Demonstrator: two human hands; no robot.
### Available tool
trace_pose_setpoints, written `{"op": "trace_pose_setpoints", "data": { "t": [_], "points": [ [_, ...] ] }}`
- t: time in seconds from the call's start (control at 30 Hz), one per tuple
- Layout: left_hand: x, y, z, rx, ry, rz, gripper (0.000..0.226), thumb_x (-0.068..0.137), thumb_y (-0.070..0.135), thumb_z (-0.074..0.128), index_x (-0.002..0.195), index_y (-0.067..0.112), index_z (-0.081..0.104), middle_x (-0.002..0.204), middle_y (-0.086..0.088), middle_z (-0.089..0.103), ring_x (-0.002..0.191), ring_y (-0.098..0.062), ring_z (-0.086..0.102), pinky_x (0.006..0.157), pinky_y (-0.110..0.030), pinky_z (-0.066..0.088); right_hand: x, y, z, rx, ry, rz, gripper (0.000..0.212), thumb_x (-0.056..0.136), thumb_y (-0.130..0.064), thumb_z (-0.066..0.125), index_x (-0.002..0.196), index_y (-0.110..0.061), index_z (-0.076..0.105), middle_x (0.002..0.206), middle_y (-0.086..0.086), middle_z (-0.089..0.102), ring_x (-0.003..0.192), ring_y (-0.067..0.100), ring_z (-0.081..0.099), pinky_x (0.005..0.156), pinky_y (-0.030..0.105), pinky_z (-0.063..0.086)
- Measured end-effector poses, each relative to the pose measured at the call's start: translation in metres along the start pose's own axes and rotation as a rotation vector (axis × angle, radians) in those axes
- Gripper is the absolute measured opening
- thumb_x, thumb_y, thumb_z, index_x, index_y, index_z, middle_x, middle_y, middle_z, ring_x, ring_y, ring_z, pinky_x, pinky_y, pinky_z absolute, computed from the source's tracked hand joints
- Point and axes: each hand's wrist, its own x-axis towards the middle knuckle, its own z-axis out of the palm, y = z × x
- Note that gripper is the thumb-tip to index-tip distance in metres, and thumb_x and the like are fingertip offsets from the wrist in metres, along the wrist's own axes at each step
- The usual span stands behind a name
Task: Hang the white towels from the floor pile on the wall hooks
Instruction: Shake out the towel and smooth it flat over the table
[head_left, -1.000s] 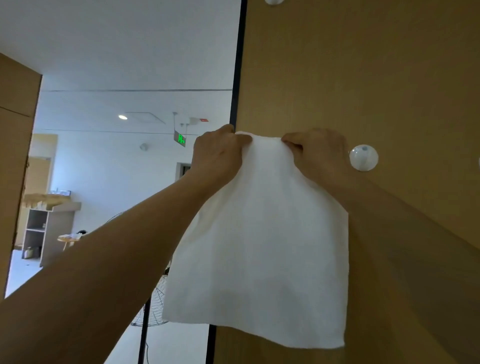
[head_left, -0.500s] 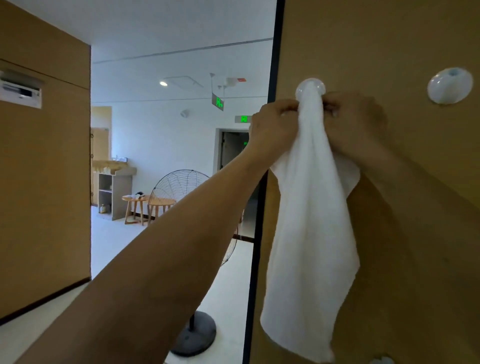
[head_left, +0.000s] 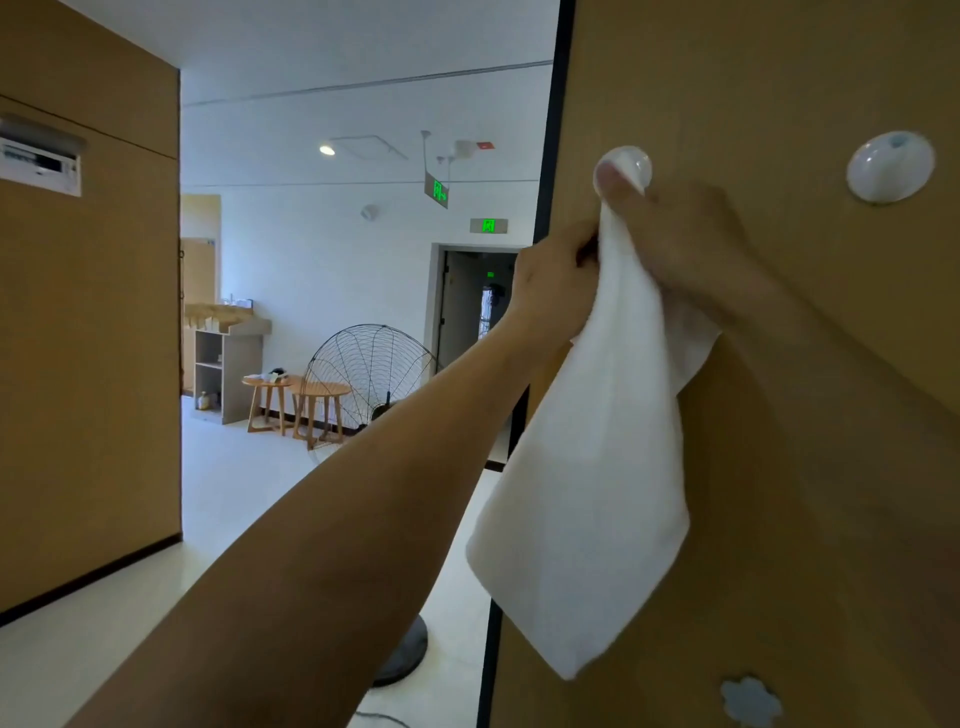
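A white towel hangs bunched against the wooden wall panel, its top pinched just under a round white hook. My left hand grips the towel's upper left edge. My right hand holds the top from the right, thumb pressed up against the hook. A second round white hook sits bare to the right. I cannot tell whether the towel is caught on the hook. The floor pile is out of view.
A flower-shaped white hook sits low on the panel. The panel's dark edge borders an open hallway with a standing fan, two small wooden tables and a shelf unit.
The towel went from spread flat between both hands to bunched narrow at the left hook. My view dropped and swung left, and my hands now sit slightly below the hook.
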Motion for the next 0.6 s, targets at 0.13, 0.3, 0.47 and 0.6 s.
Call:
{"op": "trace_pose_setpoints", "data": {
  "t": [0.13,0.3,0.47,0.6],
  "points": [
    [-0.012,-0.003,-0.004,0.016,-0.033,-0.034,0.021,0.094,0.011,0.049,0.101,0.013,0.068,0.086,-0.004,0.071,0.080,-0.013,0.062,0.061,-0.004,0.040,-0.002,0.000,0.021,-0.082,0.170,-0.041,0.031,0.083,-0.042,0.051,0.071,-0.014,0.055,0.072,0.004,0.058,0.068,0.022,0.060,0.055,0.029,0.042],
    [-0.030,-0.013,-0.016,0.158,-0.144,0.033,0.031,0.099,0.016,0.043,0.116,0.022,0.068,0.090,-0.003,0.073,0.088,-0.021,0.063,0.081,-0.025,0.044,-0.012,-0.004,0.035,-0.095,0.250,0.044,0.014,0.087,-0.022,0.056,0.087,-0.009,0.058,0.086,0.010,0.063,0.081,0.027,0.065,0.064,0.033,0.048],
    [-0.053,-0.028,-0.033,0.198,-0.157,0.041,0.030,0.096,0.019,0.042,0.101,0.012,0.071,0.083,-0.001,0.065,0.083,-0.023,0.060,0.080,-0.036,0.051,-0.041,-0.018,0.066,-0.186,0.291,0.169,0.061,0.091,-0.023,0.063,0.145,-0.010,0.036,0.138,0.012,0.050,0.126,0.025,0.050,0.100,0.033,0.039],
    [-0.070,-0.036,-0.050,0.172,-0.249,-0.068,0.041,0.099,0.027,0.048,0.139,0.020,0.055,0.132,-0.003,0.062,0.119,-0.021,0.056,0.101,-0.032,0.042,-0.070,-0.009,0.086,-0.281,0.295,0.197,0.085,0.090,-0.039,0.065,0.154,-0.012,0.016,0.151,0.012,0.036,0.137,0.030,0.038,0.111,0.042,0.034]
  ]
}}
